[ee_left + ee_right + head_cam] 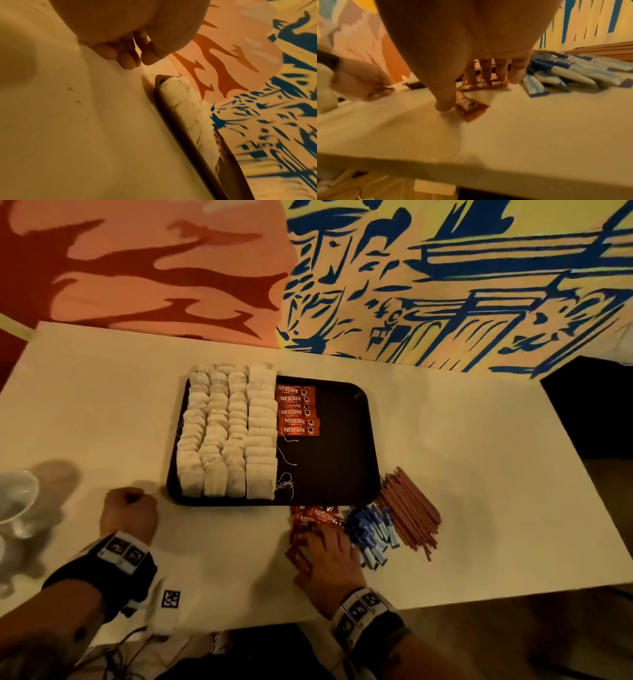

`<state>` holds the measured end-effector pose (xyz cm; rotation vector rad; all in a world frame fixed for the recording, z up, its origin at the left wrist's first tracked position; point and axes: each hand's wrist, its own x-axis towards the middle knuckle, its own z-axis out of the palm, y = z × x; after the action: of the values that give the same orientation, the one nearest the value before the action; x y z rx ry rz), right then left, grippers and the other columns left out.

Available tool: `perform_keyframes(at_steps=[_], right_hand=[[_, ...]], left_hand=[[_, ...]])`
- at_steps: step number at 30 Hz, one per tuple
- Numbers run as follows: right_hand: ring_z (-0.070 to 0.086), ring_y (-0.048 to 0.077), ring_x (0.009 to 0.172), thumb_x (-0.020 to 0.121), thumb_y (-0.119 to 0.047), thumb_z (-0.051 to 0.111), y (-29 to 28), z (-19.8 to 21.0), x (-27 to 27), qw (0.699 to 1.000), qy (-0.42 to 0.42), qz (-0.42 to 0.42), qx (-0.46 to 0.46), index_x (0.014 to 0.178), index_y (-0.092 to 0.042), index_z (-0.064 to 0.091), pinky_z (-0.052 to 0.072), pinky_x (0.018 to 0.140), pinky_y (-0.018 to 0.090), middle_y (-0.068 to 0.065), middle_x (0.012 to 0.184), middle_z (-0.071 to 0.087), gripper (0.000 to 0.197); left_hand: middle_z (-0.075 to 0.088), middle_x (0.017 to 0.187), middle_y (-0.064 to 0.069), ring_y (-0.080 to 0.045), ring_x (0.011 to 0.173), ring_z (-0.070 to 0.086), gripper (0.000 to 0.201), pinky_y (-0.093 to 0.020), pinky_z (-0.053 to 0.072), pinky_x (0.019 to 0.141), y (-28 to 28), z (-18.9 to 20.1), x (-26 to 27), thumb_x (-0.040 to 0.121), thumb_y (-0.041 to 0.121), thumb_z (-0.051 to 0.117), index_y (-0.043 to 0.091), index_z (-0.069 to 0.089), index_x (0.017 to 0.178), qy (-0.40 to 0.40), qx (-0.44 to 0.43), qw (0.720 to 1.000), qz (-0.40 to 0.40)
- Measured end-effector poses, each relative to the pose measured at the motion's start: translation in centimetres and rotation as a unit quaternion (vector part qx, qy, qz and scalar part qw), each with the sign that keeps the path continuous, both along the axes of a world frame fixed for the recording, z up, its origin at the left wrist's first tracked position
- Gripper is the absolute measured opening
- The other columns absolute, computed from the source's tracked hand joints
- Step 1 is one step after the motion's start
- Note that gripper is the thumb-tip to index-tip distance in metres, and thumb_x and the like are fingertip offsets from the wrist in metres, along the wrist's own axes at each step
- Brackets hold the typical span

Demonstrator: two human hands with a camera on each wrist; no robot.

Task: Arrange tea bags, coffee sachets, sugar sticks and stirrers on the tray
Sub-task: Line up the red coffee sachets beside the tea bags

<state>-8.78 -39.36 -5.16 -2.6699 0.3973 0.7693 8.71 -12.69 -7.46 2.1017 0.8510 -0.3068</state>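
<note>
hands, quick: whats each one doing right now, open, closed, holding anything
Left hand: closed in a fist on the white table, holding nothing visible.
Right hand: open, straight fingers pressing on the loose red coffee sachets.

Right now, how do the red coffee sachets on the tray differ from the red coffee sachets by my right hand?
The red coffee sachets on the dark tray lie in one neat overlapping column beside the white tea bags, all facing the same way. The red coffee sachets on the white table lie in a loose jumble at mixed angles, partly under the right hand, whose fingers rest on them. Both sets carry the same Nescafe print.
</note>
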Motion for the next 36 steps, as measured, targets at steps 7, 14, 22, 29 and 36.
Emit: perform_keyframes(at_steps=[7,14,22,29,36], right_hand=[[0.025,0.023,0.136,0.099,-0.030,0.049,1.8,-1.5,1.0,0.999,-0.041,-0.007,0.014,0.148,-0.029,0.021,0.028,0.115,0.043,0.000,0.150,0.025,0.056],[0.037,0.023,0.131,0.099,-0.026,0.051,3.8,-1.8,2.5,0.998,-0.015,-0.045,0.050,0.147,-0.018,0.027,0.036,0.113,0.040,0.007,0.148,0.031,0.054],[0.024,0.035,0.140,0.097,-0.008,0.050,5.4,-0.5,3.8,0.998,0.042,0.040,0.003,0.145,-0.012,0.030,0.039,0.112,0.045,0.012,0.157,0.016,0.052],[0.043,0.027,0.129,0.098,-0.011,0.052,5.6,1.6,4.9,0.994,-0.014,-0.054,0.092,0.142,-0.014,0.036,0.040,0.111,0.041,0.010,0.150,0.025,0.047],[0.050,0.011,0.070,0.100,-0.032,0.048,4.9,5.3,6.6,0.916,-0.055,-0.235,0.322,0.099,-0.020,0.058,0.043,0.068,0.028,-0.001,0.085,0.057,0.015]], left_hand=[[0.057,0.109,-0.025,-0.038,0.097,0.054,0.023,-0.035,0.035,0.080,-0.7,1.1,-3.7,0.093,0.009,0.057,0.003,0.054,0.115,-0.014,-0.012,0.998,-0.062],[0.057,0.084,-0.009,-0.026,0.071,0.051,0.012,-0.035,0.039,0.070,-2.4,2.2,-6.6,0.088,0.006,0.060,0.014,0.054,0.095,-0.014,-0.029,0.983,-0.183],[0.061,0.098,0.006,-0.014,0.085,0.057,0.024,-0.033,0.046,0.081,-4.9,3.1,-8.2,0.090,0.007,0.056,0.027,0.051,0.103,0.030,-0.079,0.937,-0.339],[0.064,0.104,0.001,-0.018,0.088,0.059,0.035,-0.030,0.047,0.070,-5.8,3.9,-7.8,0.088,-0.004,0.049,0.025,0.057,0.107,0.041,-0.167,0.936,-0.306],[0.062,0.126,0.013,-0.008,0.121,0.052,0.028,-0.038,0.040,0.101,-8.2,6.3,-6.7,0.102,0.026,0.042,0.037,0.063,0.117,0.043,-0.380,0.891,-0.244]])
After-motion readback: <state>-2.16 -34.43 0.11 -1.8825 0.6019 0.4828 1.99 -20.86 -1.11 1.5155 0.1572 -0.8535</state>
